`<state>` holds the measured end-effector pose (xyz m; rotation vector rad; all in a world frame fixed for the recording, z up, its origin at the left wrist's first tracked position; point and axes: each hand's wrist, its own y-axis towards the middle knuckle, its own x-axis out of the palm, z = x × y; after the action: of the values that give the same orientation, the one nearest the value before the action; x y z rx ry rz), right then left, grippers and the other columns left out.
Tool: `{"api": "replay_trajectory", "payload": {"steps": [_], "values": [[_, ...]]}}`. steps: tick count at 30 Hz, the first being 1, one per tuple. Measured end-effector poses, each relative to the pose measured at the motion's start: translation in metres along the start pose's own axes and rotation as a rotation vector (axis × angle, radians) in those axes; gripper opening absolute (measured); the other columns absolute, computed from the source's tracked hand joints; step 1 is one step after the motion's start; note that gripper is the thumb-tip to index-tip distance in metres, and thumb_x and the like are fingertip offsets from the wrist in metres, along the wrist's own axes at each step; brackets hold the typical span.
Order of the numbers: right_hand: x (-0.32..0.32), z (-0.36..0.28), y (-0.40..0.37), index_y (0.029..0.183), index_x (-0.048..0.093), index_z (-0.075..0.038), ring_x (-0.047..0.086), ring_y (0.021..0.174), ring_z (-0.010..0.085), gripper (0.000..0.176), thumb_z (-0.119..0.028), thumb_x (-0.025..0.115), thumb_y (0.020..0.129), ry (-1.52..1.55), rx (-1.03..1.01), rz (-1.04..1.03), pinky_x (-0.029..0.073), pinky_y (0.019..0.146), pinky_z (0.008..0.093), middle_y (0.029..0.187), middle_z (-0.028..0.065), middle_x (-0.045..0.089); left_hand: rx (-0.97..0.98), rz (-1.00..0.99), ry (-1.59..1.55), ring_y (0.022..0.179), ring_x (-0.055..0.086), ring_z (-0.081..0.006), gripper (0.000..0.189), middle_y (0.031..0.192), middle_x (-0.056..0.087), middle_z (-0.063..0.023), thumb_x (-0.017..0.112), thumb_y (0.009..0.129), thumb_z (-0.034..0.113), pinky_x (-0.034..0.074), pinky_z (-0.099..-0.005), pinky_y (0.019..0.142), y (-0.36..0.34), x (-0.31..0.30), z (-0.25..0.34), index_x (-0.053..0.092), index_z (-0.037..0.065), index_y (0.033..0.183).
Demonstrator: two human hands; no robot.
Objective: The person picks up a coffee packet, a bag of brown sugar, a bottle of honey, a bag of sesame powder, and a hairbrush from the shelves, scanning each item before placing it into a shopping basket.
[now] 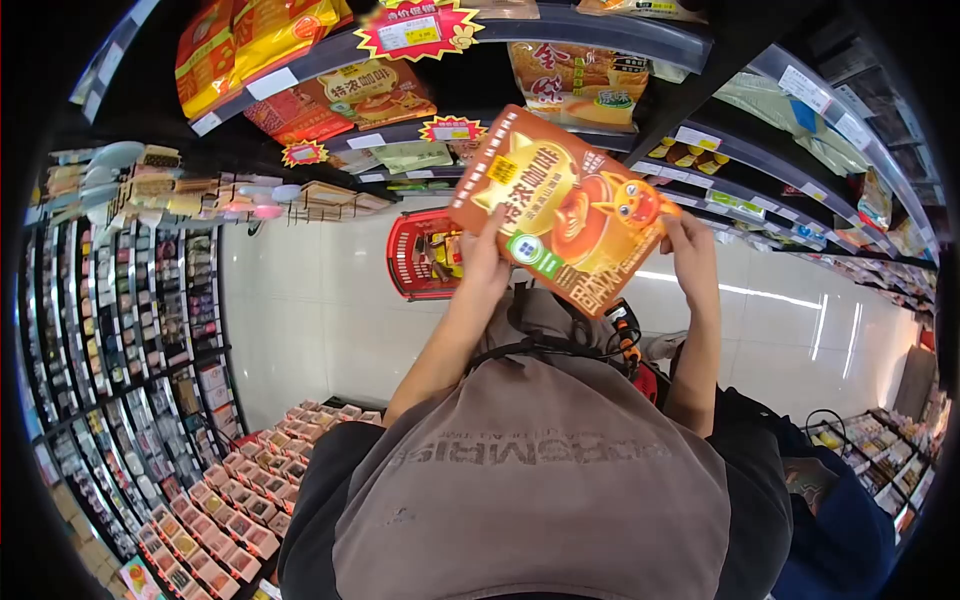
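An orange-brown coffee package (568, 215) with a yellow cat figure and a cup printed on it is held up, tilted, in front of the shelves. My left hand (486, 255) grips its lower left edge, with the thumb on the front. At its right edge, my right hand (690, 250) holds the package near the cat figure. The fingers behind the package are partly hidden. Below and left of it, a red basket (405, 255) with yellow and red packets inside stands on the floor.
Curved shelves (500, 28) with packaged goods and price tags run ahead. Brushes (150, 185) hang at the left, above racks of small goods. Pink-boxed items (220, 500) fill a display at lower left. Dark blue cloth (850, 530) shows at lower right.
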<state>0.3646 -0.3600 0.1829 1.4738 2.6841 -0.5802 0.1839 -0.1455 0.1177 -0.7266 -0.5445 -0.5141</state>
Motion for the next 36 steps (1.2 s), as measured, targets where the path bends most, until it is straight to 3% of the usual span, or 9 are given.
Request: {"api": "replay_trajectory", "payload": {"steps": [1, 3, 9, 12, 15, 18, 26, 32, 36], "values": [[-0.006, 0.002, 0.002, 0.101, 0.058, 0.005, 0.06, 0.07, 0.0174, 0.034, -0.027, 0.051, 0.092, -0.561, 0.027, -0.074, 0.047, 0.069, 0.0316, 0.077, 0.0119, 0.066, 0.09, 0.005, 0.074, 0.097, 0.062, -0.0183, 0.034, 0.113, 0.06, -0.0103, 0.061, 0.087, 0.006, 0.052, -0.0302, 0.08, -0.007, 0.009, 0.02, 0.049, 0.001, 0.119], [0.005, 0.007, -0.001, 0.102, 0.057, 0.006, 0.062, 0.063, 0.0239, 0.041, -0.033, 0.055, 0.09, -0.581, 0.001, 0.037, 0.048, 0.064, 0.0358, 0.065, 0.0134, 0.062, 0.269, -0.023, 0.395, 0.091, 0.063, -0.0159, 0.031, 0.107, 0.062, -0.0102, 0.063, 0.085, 0.002, 0.052, -0.0272, 0.075, 0.0, 0.006, 0.046, 0.052, -0.002, 0.114], [0.053, 0.036, 0.011, 0.12, 0.05, 0.005, 0.061, 0.1, 0.0309, 0.056, -0.039, 0.06, 0.086, -0.842, -0.085, -0.136, 0.048, 0.082, 0.038, 0.105, 0.0265, 0.062, 0.612, -0.26, 0.903, 0.078, 0.06, -0.0079, 0.02, 0.091, 0.066, -0.0069, 0.066, 0.084, 0.005, 0.049, -0.0233, 0.068, 0.019, 0.022, 0.108, 0.059, -0.005, 0.099], [0.094, 0.033, 0.012, 0.13, 0.041, 0.005, 0.056, 0.111, 0.029, 0.066, -0.039, 0.062, 0.086, -0.463, -0.038, -0.162, 0.047, 0.088, 0.039, 0.12, 0.0265, 0.055, 0.501, -0.355, 0.791, 0.078, 0.062, -0.0091, 0.019, 0.091, 0.067, -0.0078, 0.065, 0.084, 0.006, 0.05, -0.024, 0.067, 0.035, 0.018, 0.126, 0.059, -0.004, 0.099], [0.127, 0.052, 0.021, 0.134, 0.037, 0.004, 0.059, 0.106, 0.0235, 0.068, -0.035, 0.065, 0.085, -0.241, -0.348, -0.165, 0.049, 0.086, 0.0361, 0.118, 0.0195, 0.058, 0.288, -0.437, 0.541, 0.078, 0.066, -0.0139, 0.021, 0.095, 0.066, -0.0111, 0.065, 0.083, 0.004, 0.055, -0.0264, 0.069, 0.054, 0.006, 0.142, 0.059, -0.003, 0.102], [0.152, 0.038, 0.003, 0.127, 0.044, 0.003, 0.064, 0.093, 0.0155, 0.056, -0.019, 0.068, 0.082, 0.534, 0.06, -0.304, 0.052, 0.08, 0.0266, 0.114, 0.0121, 0.061, 0.127, -0.462, 0.461, 0.078, 0.067, -0.0158, 0.025, 0.096, 0.066, -0.0117, 0.066, 0.083, 0.005, 0.056, -0.0281, 0.069, 0.067, -0.002, 0.149, 0.057, -0.002, 0.105], [0.222, 0.099, -0.021, 0.118, 0.05, 0.006, 0.067, 0.085, 0.0213, 0.047, -0.015, 0.067, 0.08, 0.926, 0.369, -0.27, 0.057, 0.074, 0.0317, 0.105, 0.0156, 0.064, -0.095, -0.305, 0.824, 0.102, 0.059, -0.0204, 0.061, 0.113, 0.059, -0.0159, 0.071, 0.081, 0.031, 0.047, -0.0316, 0.085, 0.064, -0.052, 0.155, 0.044, -0.002, 0.124], [0.225, 0.087, -0.013, 0.119, 0.049, 0.007, 0.067, 0.086, 0.0217, 0.046, -0.013, 0.065, 0.081, 0.832, 0.311, -0.251, 0.057, 0.075, 0.0331, 0.105, 0.0156, 0.064, -0.296, -0.513, 0.962, 0.108, 0.056, -0.0222, 0.092, 0.121, 0.056, -0.016, 0.079, 0.071, 0.035, 0.043, -0.0327, 0.091, 0.021, -0.128, 0.154, 0.029, -0.004, 0.138], [0.237, 0.032, 0.027, 0.118, 0.05, 0.006, 0.067, 0.085, 0.0203, 0.044, -0.014, 0.065, 0.082, 0.711, 0.257, -0.185, 0.057, 0.073, 0.0319, 0.103, 0.0139, 0.064, -0.192, -0.455, 0.979, 0.107, 0.056, -0.0211, 0.088, 0.12, 0.056, -0.016, 0.081, 0.069, 0.031, 0.044, -0.0333, 0.091, 0.069, -0.11, 0.168, 0.034, -0.004, 0.134]]}}
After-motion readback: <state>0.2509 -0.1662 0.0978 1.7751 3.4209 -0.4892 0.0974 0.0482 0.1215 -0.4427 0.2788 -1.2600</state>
